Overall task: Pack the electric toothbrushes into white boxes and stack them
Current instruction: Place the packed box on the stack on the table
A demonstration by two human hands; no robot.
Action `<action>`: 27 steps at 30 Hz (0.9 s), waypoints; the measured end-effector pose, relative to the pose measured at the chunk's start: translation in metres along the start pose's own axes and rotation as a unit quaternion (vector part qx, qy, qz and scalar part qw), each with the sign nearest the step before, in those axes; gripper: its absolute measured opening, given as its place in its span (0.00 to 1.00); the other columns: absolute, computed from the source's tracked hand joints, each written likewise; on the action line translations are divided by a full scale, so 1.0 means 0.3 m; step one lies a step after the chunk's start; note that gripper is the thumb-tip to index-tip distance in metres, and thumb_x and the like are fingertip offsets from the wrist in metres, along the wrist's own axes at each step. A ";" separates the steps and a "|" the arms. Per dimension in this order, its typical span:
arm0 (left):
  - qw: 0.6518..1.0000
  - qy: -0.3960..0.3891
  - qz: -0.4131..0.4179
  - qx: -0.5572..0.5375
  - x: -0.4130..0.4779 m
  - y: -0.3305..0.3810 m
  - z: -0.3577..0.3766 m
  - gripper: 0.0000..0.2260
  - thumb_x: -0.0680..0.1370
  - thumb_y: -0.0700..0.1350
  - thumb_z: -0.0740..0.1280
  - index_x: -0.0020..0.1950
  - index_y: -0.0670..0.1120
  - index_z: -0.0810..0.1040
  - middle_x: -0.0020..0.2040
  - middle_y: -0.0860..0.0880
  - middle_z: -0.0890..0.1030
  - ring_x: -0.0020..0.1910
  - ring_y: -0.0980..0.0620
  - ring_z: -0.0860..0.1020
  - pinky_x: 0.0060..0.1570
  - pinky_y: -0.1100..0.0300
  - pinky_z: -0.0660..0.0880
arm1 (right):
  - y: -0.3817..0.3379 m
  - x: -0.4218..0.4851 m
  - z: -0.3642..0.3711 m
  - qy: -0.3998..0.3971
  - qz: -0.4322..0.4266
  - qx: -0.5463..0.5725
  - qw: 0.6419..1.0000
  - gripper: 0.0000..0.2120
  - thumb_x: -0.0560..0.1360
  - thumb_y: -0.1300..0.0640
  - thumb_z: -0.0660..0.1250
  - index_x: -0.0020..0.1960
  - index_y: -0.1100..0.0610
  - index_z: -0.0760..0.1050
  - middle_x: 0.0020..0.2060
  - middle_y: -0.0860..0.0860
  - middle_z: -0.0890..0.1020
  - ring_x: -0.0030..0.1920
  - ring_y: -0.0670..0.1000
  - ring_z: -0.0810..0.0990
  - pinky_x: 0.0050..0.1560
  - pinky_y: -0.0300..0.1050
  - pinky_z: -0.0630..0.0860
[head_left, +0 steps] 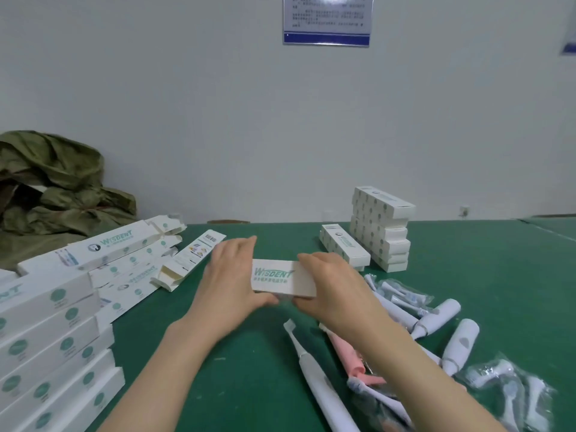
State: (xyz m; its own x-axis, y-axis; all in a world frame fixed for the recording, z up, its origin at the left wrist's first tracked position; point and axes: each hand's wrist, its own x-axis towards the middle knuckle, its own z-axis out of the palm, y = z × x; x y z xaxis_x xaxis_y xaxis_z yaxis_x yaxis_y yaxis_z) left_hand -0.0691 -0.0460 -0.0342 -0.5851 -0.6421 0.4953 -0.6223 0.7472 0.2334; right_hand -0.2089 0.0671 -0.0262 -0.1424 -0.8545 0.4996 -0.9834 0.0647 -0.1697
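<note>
Wall (218, 104): pale and plain, filling the upper half of the view behind the table.
Table (498, 275): covered in green, running from the near edge back to the wall.
Flat box pile (53, 332): long white boxes with teal round marks, heaped at the left of the table; the upper ones lie askew with end flaps open.
Olive cloth (53, 182): a crumpled bundle behind that pile, against the wall.
Notice (327, 20): a blue-bordered sheet high on the wall (its print is too blurred to read).
Box stack (381, 229): white boxes piled several high at the right rear of the table, with a lower box (344, 244) just beside it on the left.
Left hand (230, 275): fingers curled over the far edge of the left end of the white box, thumb at its near edge, gripping it.
Right hand (336, 291): fingers wrapped round the right end of the same box, gripping it.
White box (280, 277): held between both hands at the middle of the table, green lettering facing up; whether it touches the table I cannot tell.
Open box (193, 260): lying left of the hands, its near flap open.
White toothbrush (314, 375): lying on the table under the right forearm, head pointing away.
Pink toothbrush (347, 353): just right of it, partly hidden by the forearm.
White handles (461, 344): lying loose further right.
Bagged brush heads (402, 293): in clear bags among the handles.
</note>
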 end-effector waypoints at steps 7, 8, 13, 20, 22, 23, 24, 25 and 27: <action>0.974 -0.095 -0.204 0.030 -0.010 -0.165 0.084 0.21 0.76 0.52 0.66 0.67 0.48 0.69 0.62 0.47 0.73 0.61 0.46 0.71 0.58 0.54 0.71 | 0.202 0.141 -0.018 0.176 0.212 0.102 0.956 0.15 0.68 0.51 0.72 0.50 0.57 0.75 0.43 0.53 0.80 0.42 0.53 0.76 0.37 0.48 0.73; 0.971 -0.108 -0.209 0.047 -0.019 -0.179 0.105 0.18 0.77 0.52 0.64 0.65 0.48 0.70 0.60 0.47 0.73 0.60 0.47 0.71 0.56 0.55 0.72 | 0.231 0.176 -0.012 0.177 0.239 0.094 0.950 0.14 0.68 0.51 0.71 0.46 0.58 0.73 0.41 0.53 0.79 0.41 0.54 0.76 0.37 0.49 0.74; 0.978 -0.065 -0.197 0.034 -0.074 -0.287 0.181 0.14 0.79 0.54 0.60 0.63 0.52 0.72 0.59 0.52 0.72 0.58 0.51 0.70 0.56 0.58 0.70 | 0.336 0.259 0.093 0.140 0.315 0.048 0.937 0.19 0.72 0.47 0.67 0.47 0.65 0.74 0.44 0.59 0.79 0.47 0.60 0.76 0.41 0.53 0.76; 0.981 -0.044 -0.188 0.001 -0.074 -0.332 0.222 0.14 0.79 0.55 0.60 0.63 0.54 0.72 0.60 0.54 0.71 0.61 0.52 0.68 0.60 0.58 0.67 | 0.427 0.317 0.176 0.123 0.367 -0.004 0.922 0.21 0.74 0.51 0.67 0.58 0.66 0.69 0.54 0.61 0.73 0.54 0.58 0.70 0.51 0.50 0.71; 0.980 -0.043 -0.195 -0.001 -0.069 -0.337 0.225 0.14 0.79 0.54 0.60 0.63 0.54 0.72 0.60 0.54 0.71 0.60 0.52 0.67 0.60 0.58 0.67 | 0.425 0.319 0.191 0.114 0.376 -0.010 0.919 0.22 0.74 0.51 0.68 0.59 0.66 0.68 0.55 0.61 0.73 0.55 0.59 0.71 0.52 0.51 0.72; 0.979 -0.044 -0.199 -0.005 -0.066 -0.337 0.226 0.14 0.79 0.54 0.60 0.63 0.54 0.72 0.60 0.54 0.72 0.60 0.52 0.68 0.59 0.58 0.67 | 0.427 0.320 0.200 0.111 0.383 -0.016 0.917 0.22 0.74 0.51 0.67 0.59 0.66 0.68 0.56 0.61 0.73 0.56 0.60 0.71 0.52 0.51 0.72; 0.978 -0.046 -0.201 -0.010 -0.062 -0.334 0.225 0.14 0.79 0.54 0.61 0.63 0.54 0.73 0.60 0.54 0.72 0.60 0.52 0.68 0.59 0.58 0.67 | 0.432 0.318 0.208 0.107 0.393 -0.023 0.913 0.22 0.74 0.51 0.67 0.60 0.65 0.68 0.56 0.61 0.73 0.56 0.60 0.71 0.52 0.51 0.73; 0.978 -0.049 -0.202 -0.017 -0.055 -0.327 0.224 0.14 0.78 0.54 0.61 0.63 0.53 0.73 0.60 0.53 0.72 0.60 0.52 0.68 0.59 0.58 0.68 | 0.436 0.315 0.208 0.101 0.404 -0.031 0.909 0.22 0.75 0.51 0.66 0.61 0.65 0.68 0.57 0.61 0.73 0.56 0.60 0.72 0.53 0.52 0.73; 0.974 -0.033 -0.219 -0.045 -0.037 -0.313 0.219 0.16 0.77 0.50 0.64 0.64 0.51 0.72 0.62 0.51 0.72 0.61 0.50 0.69 0.58 0.57 0.69 | 0.443 0.306 0.199 0.084 0.413 -0.058 0.905 0.23 0.76 0.49 0.65 0.61 0.65 0.67 0.57 0.61 0.73 0.56 0.60 0.72 0.55 0.53 0.75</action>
State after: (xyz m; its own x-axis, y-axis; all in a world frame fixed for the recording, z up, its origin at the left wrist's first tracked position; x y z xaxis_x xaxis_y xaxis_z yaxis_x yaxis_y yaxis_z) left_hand -0.0383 -0.1204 -0.1165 -0.3078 -0.9100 0.2777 -0.7738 0.4092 0.4834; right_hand -0.3459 -0.0335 -0.0535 -0.8394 -0.4010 0.3669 -0.5382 0.7074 -0.4582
